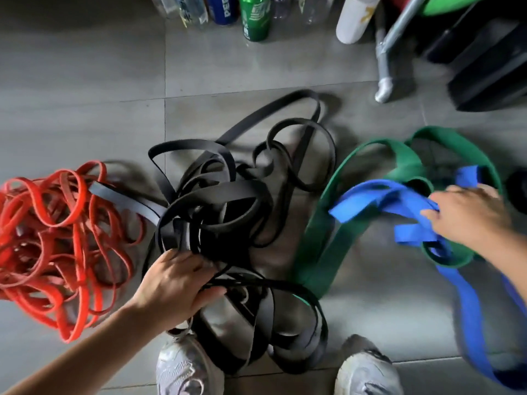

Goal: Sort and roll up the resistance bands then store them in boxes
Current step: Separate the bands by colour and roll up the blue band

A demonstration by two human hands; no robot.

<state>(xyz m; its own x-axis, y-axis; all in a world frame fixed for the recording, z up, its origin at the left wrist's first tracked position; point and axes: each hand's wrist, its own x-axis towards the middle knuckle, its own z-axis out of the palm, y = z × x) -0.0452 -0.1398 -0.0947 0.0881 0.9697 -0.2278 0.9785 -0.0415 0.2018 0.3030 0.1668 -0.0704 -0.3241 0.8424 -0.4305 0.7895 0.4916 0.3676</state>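
Resistance bands lie in piles on the grey tiled floor. A tangle of thin red bands [57, 238] sits at the left. Black bands [225, 201] sprawl in the middle, with more black loops near my feet. Wide green bands [322, 238] and blue bands [379, 195] lie at the right, twisted together. My left hand [179, 283] grips black bands at the near side of the black pile. My right hand [467, 218] holds the blue bands where they cross the green; its fingertips are hidden among them and blurred.
Bottles and cans [253, 18] line the far edge, with a white bottle [353, 18] beside them. A metal frame leg [385, 84] and dark equipment [484, 67] stand at the far right. My two shoes [185, 366] are at the bottom.
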